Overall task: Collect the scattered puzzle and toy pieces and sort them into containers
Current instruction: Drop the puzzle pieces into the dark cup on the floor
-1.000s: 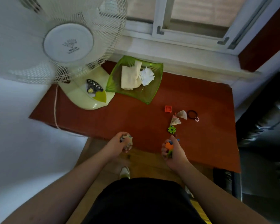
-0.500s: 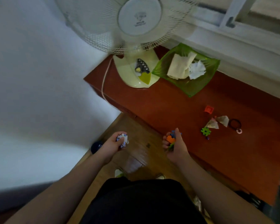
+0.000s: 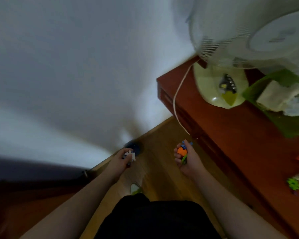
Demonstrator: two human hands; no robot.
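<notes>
Left hand [image 3: 123, 160] curled around pale puzzle pieces [image 3: 130, 155] and right hand [image 3: 186, 161] clutching orange, blue and green toy pieces [image 3: 182, 151], both held over the floor beside the desk [image 3: 231, 135], apparently for carrying; a green piece [image 3: 293, 184] remains on the desk.
</notes>
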